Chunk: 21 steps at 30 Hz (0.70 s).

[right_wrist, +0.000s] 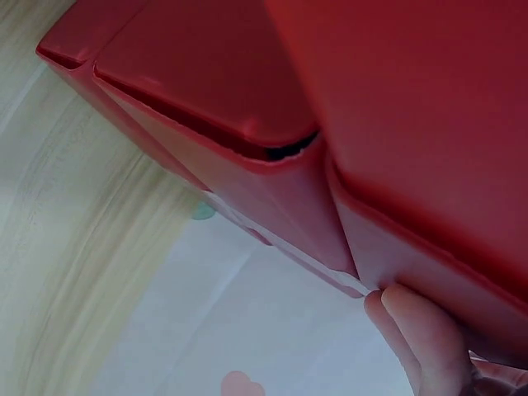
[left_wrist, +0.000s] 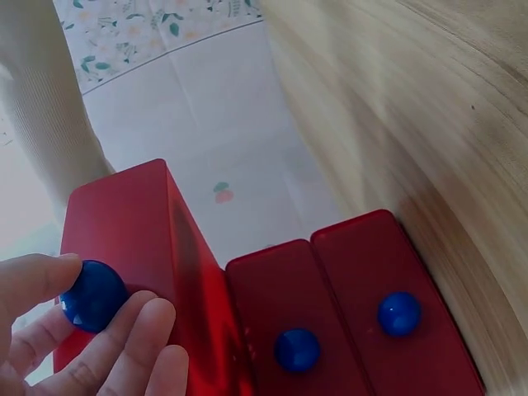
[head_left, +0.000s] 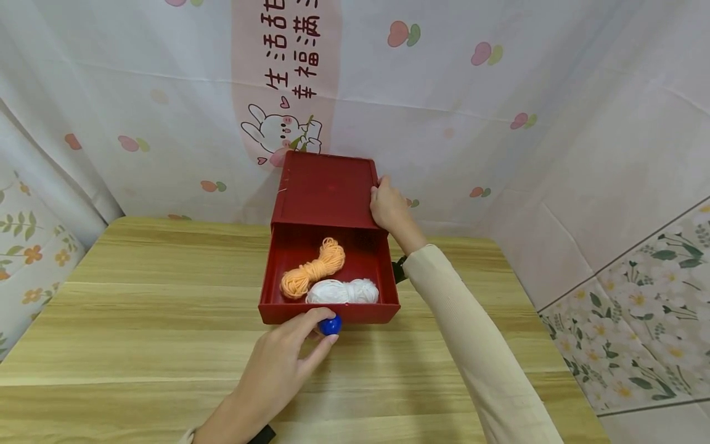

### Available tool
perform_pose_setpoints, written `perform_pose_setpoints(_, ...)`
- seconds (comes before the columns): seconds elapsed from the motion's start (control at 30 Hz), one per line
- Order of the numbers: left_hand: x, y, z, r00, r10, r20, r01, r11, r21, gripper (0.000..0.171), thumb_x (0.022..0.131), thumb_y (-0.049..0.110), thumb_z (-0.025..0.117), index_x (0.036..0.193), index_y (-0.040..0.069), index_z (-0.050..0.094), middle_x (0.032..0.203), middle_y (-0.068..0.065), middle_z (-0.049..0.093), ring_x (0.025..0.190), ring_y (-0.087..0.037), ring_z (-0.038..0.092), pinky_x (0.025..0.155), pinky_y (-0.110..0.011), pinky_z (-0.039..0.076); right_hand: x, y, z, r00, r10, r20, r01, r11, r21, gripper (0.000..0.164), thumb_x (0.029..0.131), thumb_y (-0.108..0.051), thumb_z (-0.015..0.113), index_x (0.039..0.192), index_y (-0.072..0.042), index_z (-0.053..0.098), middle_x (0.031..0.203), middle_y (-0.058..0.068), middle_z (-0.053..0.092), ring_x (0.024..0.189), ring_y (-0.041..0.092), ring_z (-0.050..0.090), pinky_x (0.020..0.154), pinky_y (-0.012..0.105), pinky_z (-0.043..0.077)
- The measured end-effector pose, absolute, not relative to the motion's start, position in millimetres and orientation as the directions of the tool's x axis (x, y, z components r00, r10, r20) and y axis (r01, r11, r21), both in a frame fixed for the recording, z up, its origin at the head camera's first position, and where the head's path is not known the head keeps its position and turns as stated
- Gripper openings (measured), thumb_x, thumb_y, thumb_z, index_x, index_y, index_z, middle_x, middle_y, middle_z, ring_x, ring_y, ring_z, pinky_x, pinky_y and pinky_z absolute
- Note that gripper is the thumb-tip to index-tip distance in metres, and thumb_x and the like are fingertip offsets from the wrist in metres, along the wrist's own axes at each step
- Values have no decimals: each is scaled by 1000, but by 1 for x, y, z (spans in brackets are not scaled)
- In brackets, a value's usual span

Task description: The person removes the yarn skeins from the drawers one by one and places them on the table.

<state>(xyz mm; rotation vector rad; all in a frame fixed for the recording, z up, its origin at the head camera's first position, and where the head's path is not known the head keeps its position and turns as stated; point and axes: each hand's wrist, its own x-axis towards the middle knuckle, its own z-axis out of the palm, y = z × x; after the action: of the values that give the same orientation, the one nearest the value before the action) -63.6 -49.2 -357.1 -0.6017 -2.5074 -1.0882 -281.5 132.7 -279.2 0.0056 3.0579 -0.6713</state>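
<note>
A red drawer cabinet [head_left: 330,188] stands against the back cloth. Its top drawer [head_left: 383,313] is pulled out toward me and holds an orange yarn skein [head_left: 313,269] and a white yarn skein [head_left: 342,291]. My left hand [head_left: 277,361] pinches the blue round knob [head_left: 331,324] on that drawer's front between thumb and fingers; the left wrist view shows this grip too. At the cabinet's right upper edge, my right hand [head_left: 392,213] grips the side, its fingers [right_wrist: 425,330] on the red casing in the right wrist view.
Below the pulled-out drawer, the left wrist view shows two more red drawer fronts with blue knobs, one knob [left_wrist: 297,350] nearer and another knob [left_wrist: 399,313] lower. The cabinet stands on a wood-grain table [head_left: 138,320]. A patterned cloth [head_left: 183,117] hangs behind, and tiled wall [head_left: 627,296] borders the right.
</note>
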Motion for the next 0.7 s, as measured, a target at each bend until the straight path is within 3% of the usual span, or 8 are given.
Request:
perform_pose_setpoints(0.17, -62, -51, -353, -856, 266, 442, 499, 648, 576, 25, 82, 24, 72, 104, 23, 60, 89, 14, 67, 74, 0, 61, 67, -17, 51, -282, 133, -280, -1000, 2, -6, 5, 906, -424, 40, 103, -28, 23, 134, -3, 29, 110, 23, 58, 92, 35, 60, 84, 45, 43)
perform_pose_setpoints(0.37, -62, -59, -337, -848, 298, 438, 512, 676, 530, 20, 82, 25, 72, 99, 26, 63, 79, 15, 67, 55, 7, 46, 49, -11, 38, -283, 133, -281, -1000, 12, -13, 16, 901, -433, 40, 103, -28, 24, 134, -4, 29, 112, 22, 57, 92, 33, 59, 82, 43, 45)
perform_pose_setpoints(0.53, -67, -70, -313, -790, 282, 544, 578, 638, 509, 18, 79, 17, 74, 95, 19, 67, 71, 13, 64, 60, 6, 52, 55, -11, 44, -283, 134, -281, -1000, 18, -15, 23, 901, -434, 39, 103, -28, 24, 133, -5, 29, 110, 21, 58, 90, 32, 59, 79, 41, 46)
perform_pose_setpoints(0.7, -82, -79, -289, -776, 277, 567, 595, 621, 511, 21, 80, 7, 72, 98, 13, 65, 78, 5, 66, 64, -4, 55, 57, -18, 49, -283, 134, -282, -1000, 15, -9, 17, 900, -436, 39, 103, -28, 24, 132, -4, 30, 110, 21, 57, 90, 32, 59, 79, 41, 46)
